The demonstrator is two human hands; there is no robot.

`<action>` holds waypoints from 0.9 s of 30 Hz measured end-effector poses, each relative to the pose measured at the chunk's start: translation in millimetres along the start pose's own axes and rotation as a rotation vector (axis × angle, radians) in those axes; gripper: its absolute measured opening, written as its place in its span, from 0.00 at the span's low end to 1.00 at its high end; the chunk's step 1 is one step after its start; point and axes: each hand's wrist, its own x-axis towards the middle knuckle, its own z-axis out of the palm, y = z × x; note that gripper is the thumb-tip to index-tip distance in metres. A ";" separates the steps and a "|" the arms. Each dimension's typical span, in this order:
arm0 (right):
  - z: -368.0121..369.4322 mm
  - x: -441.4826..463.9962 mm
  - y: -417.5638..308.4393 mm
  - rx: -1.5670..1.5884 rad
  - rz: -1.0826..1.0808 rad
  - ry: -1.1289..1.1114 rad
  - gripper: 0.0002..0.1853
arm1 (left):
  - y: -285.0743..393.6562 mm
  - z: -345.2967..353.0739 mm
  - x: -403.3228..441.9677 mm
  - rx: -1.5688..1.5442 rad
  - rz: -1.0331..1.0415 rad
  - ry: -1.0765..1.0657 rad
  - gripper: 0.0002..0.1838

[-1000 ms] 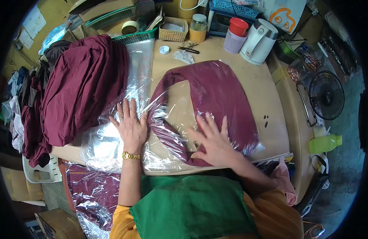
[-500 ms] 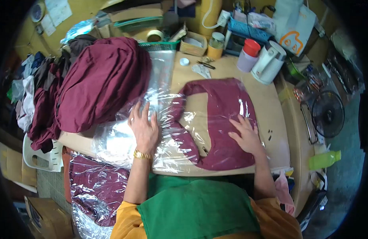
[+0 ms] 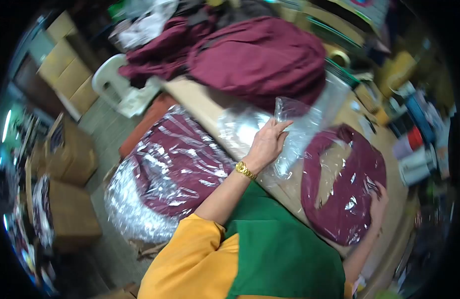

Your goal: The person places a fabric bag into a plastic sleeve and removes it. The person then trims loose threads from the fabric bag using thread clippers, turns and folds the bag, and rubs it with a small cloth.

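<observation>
A maroon cloth piece [image 3: 334, 219], curved around an opening, lies flat inside a clear plastic bag on the table. My left hand [image 3: 267, 142], with a gold watch at the wrist, is raised over the table to its left. Its fingers are pinched on the loose clear plastic flap [image 3: 289, 107], which stands up above them. My right hand [image 3: 378, 204] rests at the right edge of the bagged maroon piece, fingers laid over it; its thumb is hard to see.
A large heap of maroon cloth [image 3: 260, 55] lies at the table's far side. Several bagged maroon pieces [image 3: 180, 164] are stacked at my left, near a white plastic chair [image 3: 110, 79] and cardboard boxes [image 3: 73, 204]. A kettle [image 3: 416, 167] stands at the right.
My view has swung left. My left hand has gone from lying flat on the plastic to lifting its flap. My right hand has shifted to the maroon piece's right edge.
</observation>
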 end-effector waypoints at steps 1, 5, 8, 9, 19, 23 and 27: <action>-8.4 -6.5 -48.0 -0.026 -0.003 0.006 0.20 | 8.0 -37.0 -3.8 -0.044 -0.029 0.068 0.24; 9.7 -33.7 -208.1 0.134 -0.419 0.086 0.18 | -10.3 -179.1 -60.0 0.096 -0.061 0.420 0.19; 63.4 -58.3 -306.3 0.375 -0.594 0.022 0.20 | -16.2 -284.8 -139.8 0.205 -0.287 0.703 0.17; 88.1 -62.1 -332.6 0.419 -0.686 -0.014 0.21 | -15.7 -306.7 -165.4 0.212 -0.352 0.848 0.16; 407.9 -49.5 -372.2 0.145 -0.955 -0.633 0.21 | -191.0 -306.9 -395.5 0.573 -0.997 0.799 0.13; 468.0 -71.8 -344.1 -0.167 -1.003 -0.727 0.26 | -280.4 -234.6 -464.7 0.487 -1.152 0.818 0.17; 459.5 -79.3 -355.5 -0.287 -0.884 -0.875 0.31 | -220.3 -291.6 -425.3 0.519 -1.556 0.318 0.23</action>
